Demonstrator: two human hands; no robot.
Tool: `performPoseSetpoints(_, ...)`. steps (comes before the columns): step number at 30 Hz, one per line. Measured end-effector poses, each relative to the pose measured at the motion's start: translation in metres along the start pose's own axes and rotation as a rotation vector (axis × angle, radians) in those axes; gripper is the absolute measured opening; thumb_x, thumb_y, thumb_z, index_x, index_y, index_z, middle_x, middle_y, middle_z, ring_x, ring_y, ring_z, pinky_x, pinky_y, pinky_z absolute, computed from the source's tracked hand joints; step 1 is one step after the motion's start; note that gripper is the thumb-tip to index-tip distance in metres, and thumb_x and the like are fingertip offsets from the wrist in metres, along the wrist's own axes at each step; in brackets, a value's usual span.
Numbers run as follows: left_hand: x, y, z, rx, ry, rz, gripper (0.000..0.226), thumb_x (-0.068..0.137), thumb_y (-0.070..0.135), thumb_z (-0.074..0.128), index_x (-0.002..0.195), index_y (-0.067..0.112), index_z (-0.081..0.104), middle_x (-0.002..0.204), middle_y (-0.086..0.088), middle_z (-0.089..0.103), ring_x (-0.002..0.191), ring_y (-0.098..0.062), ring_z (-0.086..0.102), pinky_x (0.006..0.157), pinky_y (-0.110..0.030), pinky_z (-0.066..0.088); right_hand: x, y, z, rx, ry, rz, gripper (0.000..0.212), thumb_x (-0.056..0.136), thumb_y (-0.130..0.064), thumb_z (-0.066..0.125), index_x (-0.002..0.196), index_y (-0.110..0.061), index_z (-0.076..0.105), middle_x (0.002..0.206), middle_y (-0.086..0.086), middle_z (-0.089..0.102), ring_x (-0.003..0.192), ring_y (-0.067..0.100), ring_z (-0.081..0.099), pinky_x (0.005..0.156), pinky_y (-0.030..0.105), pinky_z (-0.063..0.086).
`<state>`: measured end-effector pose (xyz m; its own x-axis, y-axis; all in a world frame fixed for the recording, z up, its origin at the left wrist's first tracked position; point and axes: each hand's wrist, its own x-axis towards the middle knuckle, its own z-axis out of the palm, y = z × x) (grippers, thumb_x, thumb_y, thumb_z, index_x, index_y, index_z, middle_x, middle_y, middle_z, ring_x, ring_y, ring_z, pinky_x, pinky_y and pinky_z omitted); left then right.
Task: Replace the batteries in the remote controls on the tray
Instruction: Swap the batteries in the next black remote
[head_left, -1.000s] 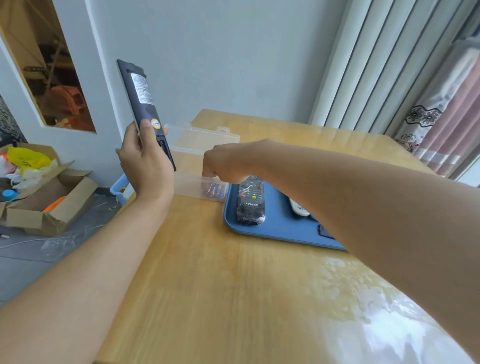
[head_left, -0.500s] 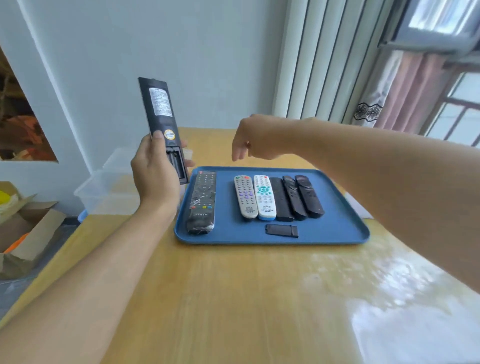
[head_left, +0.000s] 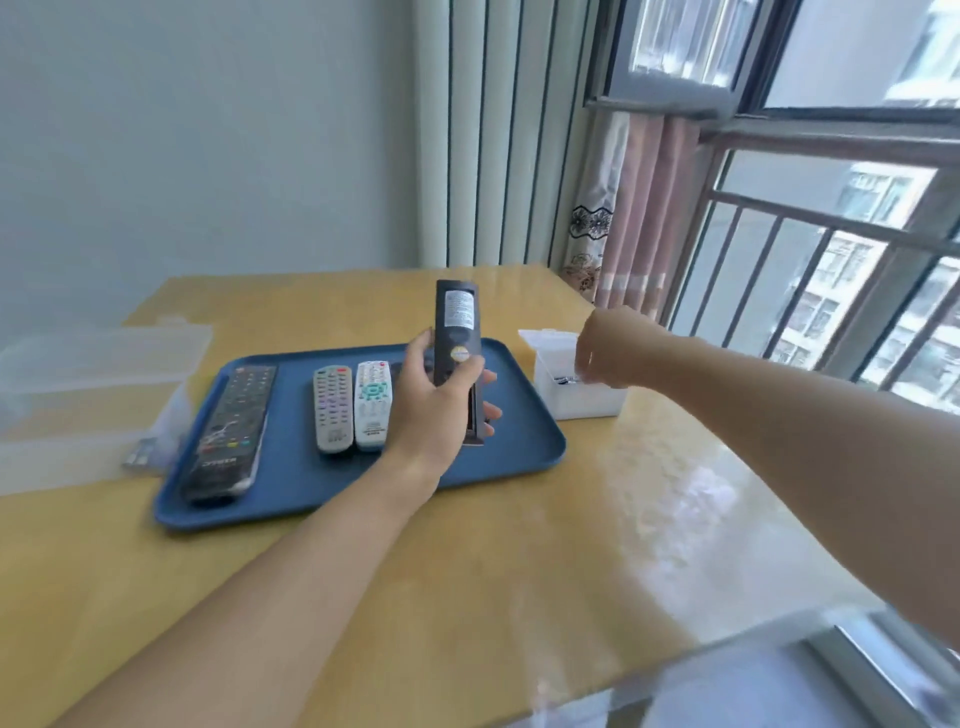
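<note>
A black remote (head_left: 457, 332) is held upright above the tray (head_left: 291, 470), back side toward the camera, gripped by the left hand (head_left: 434, 408) with the thumb pressed on its rear near a round yellow sticker and the fingers wrapped round its lower right edge. An open battery slot is seen along the lower part of that remote, though its contents cannot be made out. The right hand (head_left: 605, 351) is stretched out at two o'clock, over a white box (head_left: 576, 392) standing on the table (head_left: 493, 571) just beside the tray's right rim; the fingers are curled downward at the box's opening, and whether anything is pinched there cannot be told. Dark small items are glimpsed inside the box, too blurred to name. On the blue tray, at eleven o'clock from the left hand, a long black remote (head_left: 228, 434) in a glossy wrap is laid face up near the left rim. Two grey-white remotes (head_left: 332, 408) are laid side by side, touching, just left of the left wrist. More dark remotes are partly hidden behind the hand. At nine o'clock, a clear plastic box (head_left: 88, 400) is placed against the tray's left edge.
</note>
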<state>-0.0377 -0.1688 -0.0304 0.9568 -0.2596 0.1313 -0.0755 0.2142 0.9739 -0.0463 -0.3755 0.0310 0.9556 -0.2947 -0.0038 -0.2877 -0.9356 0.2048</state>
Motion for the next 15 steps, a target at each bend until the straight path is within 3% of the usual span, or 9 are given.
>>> performPoseSetpoints(5, -0.005, -0.012, 0.018, 0.014, -0.048, -0.006, 0.043, 0.101, 0.02, 0.061, 0.141, 0.026, 0.048, 0.101, -0.012, 0.075, 0.06, -0.021, 0.067, 0.049, -0.031, 0.053, -0.01, 0.016, 0.013, 0.036, -0.007, -0.07, 0.026, 0.091, -0.027, 0.069, 0.116, -0.02, 0.072, 0.112, 0.005, 0.069, 0.098, 0.024, 0.063, 0.075, 0.026, 0.047)
performPoseSetpoints(7, -0.009, -0.014, 0.016, 0.02, -0.056, -0.003, 0.037, 0.101, 0.02, 0.061, 0.135, 0.028, 0.052, 0.101, -0.011, 0.075, 0.062, -0.021, 0.068, 0.051, -0.033, 0.054, -0.011, 0.018, 0.019, 0.076, 0.05, -0.092, 0.031, 0.091, -0.026, 0.072, 0.122, -0.024, 0.071, 0.113, 0.002, 0.07, 0.1, 0.022, 0.064, 0.081, 0.03, 0.053)
performPoseSetpoints(10, -0.013, -0.014, 0.011, 0.045, -0.07, 0.014, 0.036, 0.1, 0.02, 0.061, 0.134, 0.03, 0.052, 0.099, -0.008, 0.075, 0.065, -0.023, 0.069, 0.053, -0.034, 0.054, -0.008, 0.019, 0.025, 0.261, 0.071, -0.037, 0.038, 0.086, -0.016, 0.078, 0.123, -0.022, 0.07, 0.097, 0.001, 0.076, 0.082, 0.017, 0.068, 0.077, 0.04, 0.061)
performPoseSetpoints(15, -0.016, -0.012, 0.003, 0.038, -0.012, 0.043, 0.04, 0.1, 0.018, 0.061, 0.138, 0.028, 0.052, 0.095, -0.005, 0.076, 0.063, -0.022, 0.068, 0.052, -0.034, 0.055, 0.001, 0.017, 0.034, 0.237, 0.055, -0.029, 0.037, 0.092, -0.021, 0.069, 0.126, -0.034, 0.065, 0.084, -0.004, 0.07, 0.059, 0.013, 0.07, 0.07, 0.04, 0.062)
